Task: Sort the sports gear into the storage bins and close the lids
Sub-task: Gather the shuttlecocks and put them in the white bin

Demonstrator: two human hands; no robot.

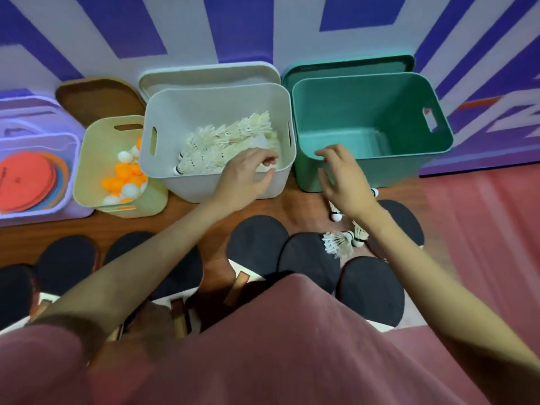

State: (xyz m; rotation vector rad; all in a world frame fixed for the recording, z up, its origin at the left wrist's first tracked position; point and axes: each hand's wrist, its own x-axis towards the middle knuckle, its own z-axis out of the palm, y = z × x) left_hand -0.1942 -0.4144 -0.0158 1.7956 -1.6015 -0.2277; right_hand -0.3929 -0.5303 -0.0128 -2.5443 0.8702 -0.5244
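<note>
Four open bins stand in a row. The white bin [175, 112] holds a heap of shuttlecocks [228, 141]. My left hand [245, 176] reaches over its front rim with loosely curled fingers; whether it holds a shuttlecock I cannot tell. The green bin [365, 97] shows a bare bottom. My right hand [344, 179] hovers before its front wall, fingers spread and holding nothing. Loose shuttlecocks [339, 242] lie on the floor under my right wrist. Several black table tennis paddles [257, 241] lie in front of me.
A yellow bin [96, 147] holds orange and white balls [125, 176]. A lilac bin [58, 141] at far left holds flat coloured discs [26, 179]. Lids lean behind the bins: brown [96, 95], white [204, 74], green [350, 65]. A purple-striped wall stands behind.
</note>
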